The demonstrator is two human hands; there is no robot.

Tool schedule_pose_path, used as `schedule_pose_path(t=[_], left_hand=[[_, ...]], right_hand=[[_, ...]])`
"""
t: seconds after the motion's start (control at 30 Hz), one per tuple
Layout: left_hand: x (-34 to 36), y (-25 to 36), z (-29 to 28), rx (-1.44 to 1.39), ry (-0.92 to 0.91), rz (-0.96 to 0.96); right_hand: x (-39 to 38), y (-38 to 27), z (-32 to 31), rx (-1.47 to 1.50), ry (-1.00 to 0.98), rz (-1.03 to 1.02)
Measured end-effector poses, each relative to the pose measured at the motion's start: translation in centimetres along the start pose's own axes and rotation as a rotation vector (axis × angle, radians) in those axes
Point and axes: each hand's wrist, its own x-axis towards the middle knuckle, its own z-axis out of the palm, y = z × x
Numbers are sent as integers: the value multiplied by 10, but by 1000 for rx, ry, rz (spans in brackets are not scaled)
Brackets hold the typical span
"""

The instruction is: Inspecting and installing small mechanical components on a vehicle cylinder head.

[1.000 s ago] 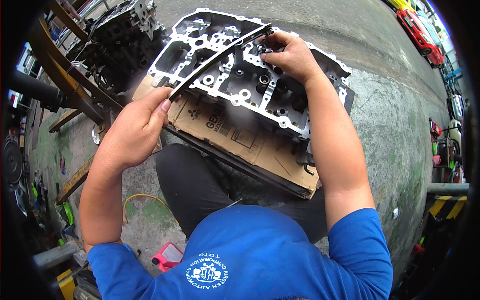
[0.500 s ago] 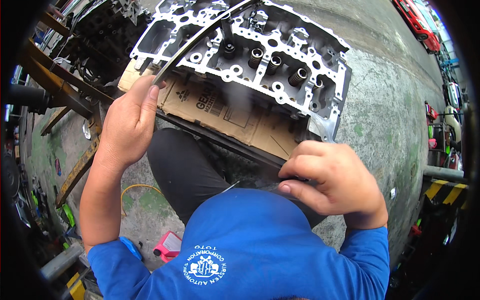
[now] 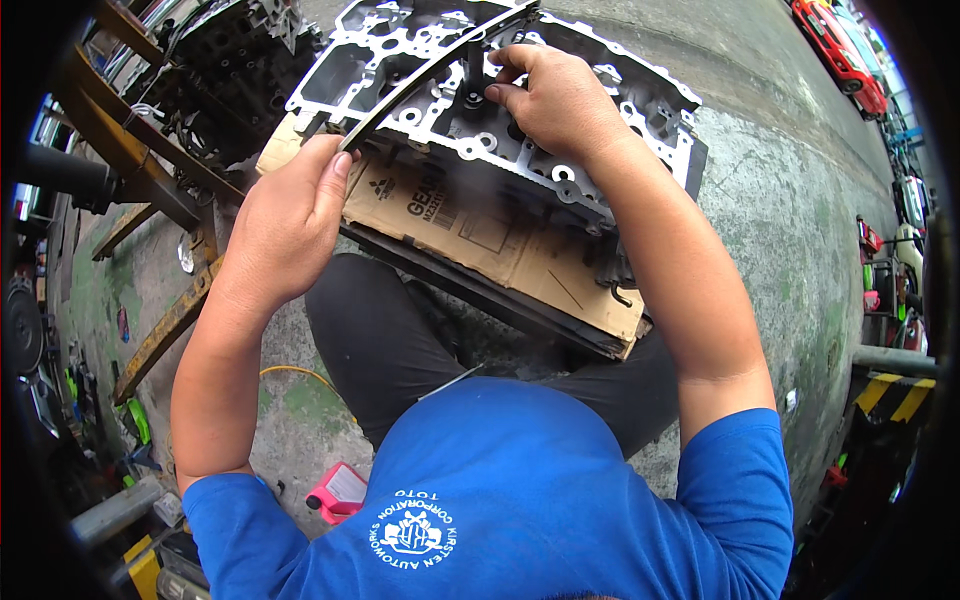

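A silver engine cylinder head (image 3: 563, 172) lies in front of me on cardboard, its upper side showing bores and valve gear. My left hand (image 3: 290, 215) is closed round the near end of a long metal lever (image 3: 420, 77), which slants across the head to its far side. From the lever a dark upright post (image 3: 474, 62) reaches down onto a valve spring seat, like a valve spring compressor. My right hand (image 3: 555, 95) is over the head beside this post, thumb and fingers bent together in a pinch. What its fingertips hold, if anything, is too small to tell.
Flattened brown cardboard (image 3: 470, 230) lies under the head on a dark low stand (image 3: 480, 295), close to my legs. A yellow steel frame (image 3: 165, 330) and a dark engine block (image 3: 225, 90) stand at left. A pink bottle (image 3: 338, 492) is on the floor by my left side.
My right hand has moved from the near right edge of the stand up and left onto the cylinder head, beside the post. My left hand keeps its hold on the lever.
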Motion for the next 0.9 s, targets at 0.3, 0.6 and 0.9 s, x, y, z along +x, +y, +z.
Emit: schedule_pose_path(t=[0.3, 0.6, 0.9], left_hand=[[-1, -9, -1, -48, 31, 51], [0, -12, -3, 2, -49, -5], [2, -31, 0, -39, -10, 43]], right_hand=[[13, 6, 21, -9, 28, -106], [9, 9, 23, 0, 35, -106], [4, -22, -4, 254, -98, 142]])
